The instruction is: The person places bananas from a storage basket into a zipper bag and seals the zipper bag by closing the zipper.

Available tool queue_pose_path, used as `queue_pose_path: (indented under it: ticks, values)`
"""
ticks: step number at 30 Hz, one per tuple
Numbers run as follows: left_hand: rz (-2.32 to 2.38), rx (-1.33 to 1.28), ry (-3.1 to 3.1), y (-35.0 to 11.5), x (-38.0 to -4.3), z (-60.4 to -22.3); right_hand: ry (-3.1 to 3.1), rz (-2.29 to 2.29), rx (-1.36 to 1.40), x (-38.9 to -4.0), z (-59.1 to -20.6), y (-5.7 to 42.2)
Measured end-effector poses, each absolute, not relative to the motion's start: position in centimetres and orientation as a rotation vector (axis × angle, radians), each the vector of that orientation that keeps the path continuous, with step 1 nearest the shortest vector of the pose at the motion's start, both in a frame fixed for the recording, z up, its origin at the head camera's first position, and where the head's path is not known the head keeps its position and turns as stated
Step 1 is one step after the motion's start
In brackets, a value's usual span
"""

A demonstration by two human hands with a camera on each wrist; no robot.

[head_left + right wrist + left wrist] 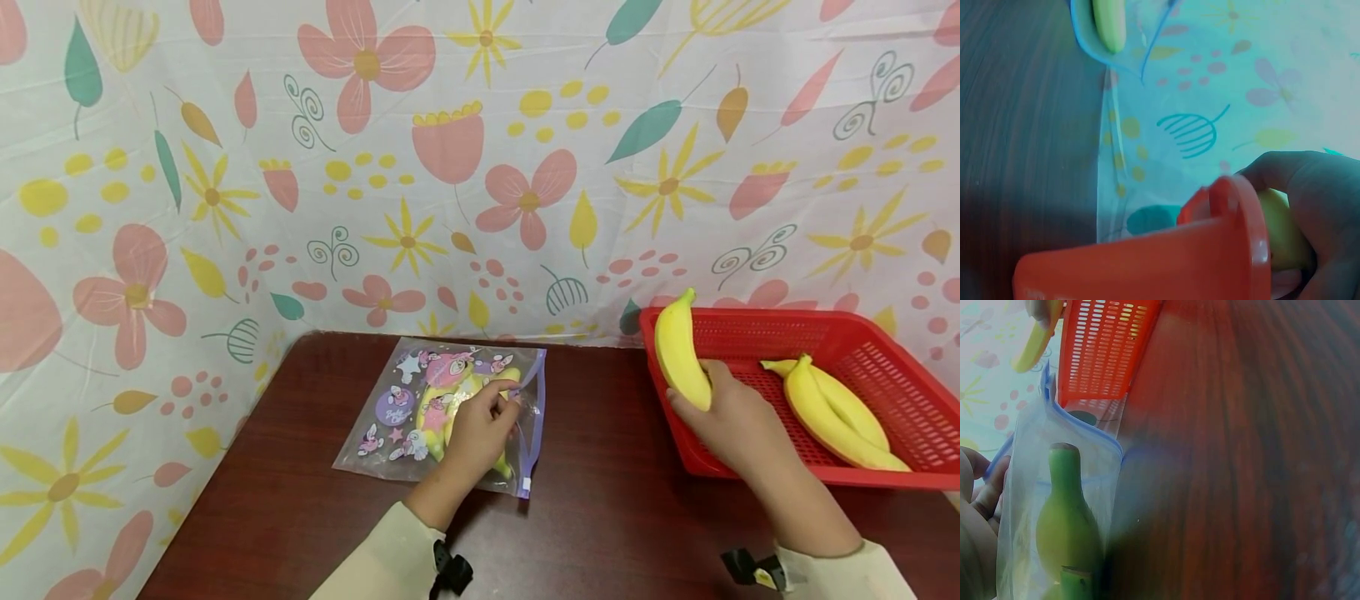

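Observation:
A clear zip bag with purple and pink cartoon prints lies on the table, bananas inside it. My left hand pinches the bag's upper layer near its purple zip edge. In the left wrist view the mouth gapes apart. My right hand grips a single yellow banana by its lower part, stem end up, above the left rim of the red basket. More bananas lie in that basket. The palm side of the right hand is hidden in the head view.
The basket has perforated walls and stands at the table's right end. A dark red-brown wooden table carries it and the bag. Behind and to the left hangs a white sheet with printed flowers and leaves.

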State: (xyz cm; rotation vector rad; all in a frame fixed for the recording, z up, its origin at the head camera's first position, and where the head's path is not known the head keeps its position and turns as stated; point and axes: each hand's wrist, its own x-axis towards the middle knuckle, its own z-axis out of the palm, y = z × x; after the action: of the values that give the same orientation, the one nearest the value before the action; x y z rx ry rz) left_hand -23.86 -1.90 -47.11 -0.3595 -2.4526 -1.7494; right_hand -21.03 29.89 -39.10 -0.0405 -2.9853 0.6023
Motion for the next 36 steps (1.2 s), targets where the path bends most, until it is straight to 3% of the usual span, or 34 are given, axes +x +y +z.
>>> queue_pose_path:
  ticks: [36]
  values:
    - [-1.746, -0.365, -2.459, -1.8, -23.7, -46.8, -2.958, 0.608, 0.149, -19.6, -40.0, 23.3]
